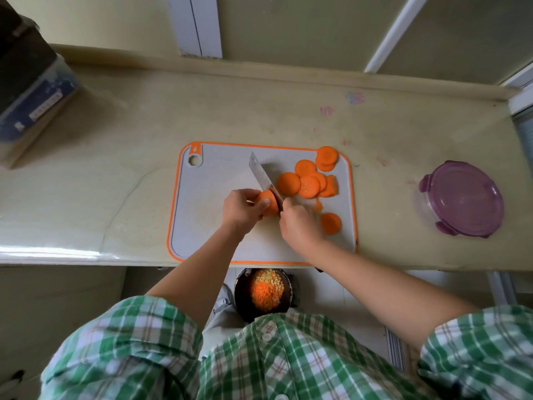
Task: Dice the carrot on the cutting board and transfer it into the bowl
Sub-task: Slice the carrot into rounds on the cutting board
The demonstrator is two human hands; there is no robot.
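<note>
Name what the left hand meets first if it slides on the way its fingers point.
Probably the knife: the left hand grips the carrot stub, and the blade stands against the stub's cut side.

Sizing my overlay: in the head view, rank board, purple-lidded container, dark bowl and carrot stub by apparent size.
1. Board
2. Container
3. Bowl: unsure against the container, since it sits lower, farther off, partly behind the shirt
4. Carrot stub

Orange carrot, purple lid (green-plaid shirt below)
</note>
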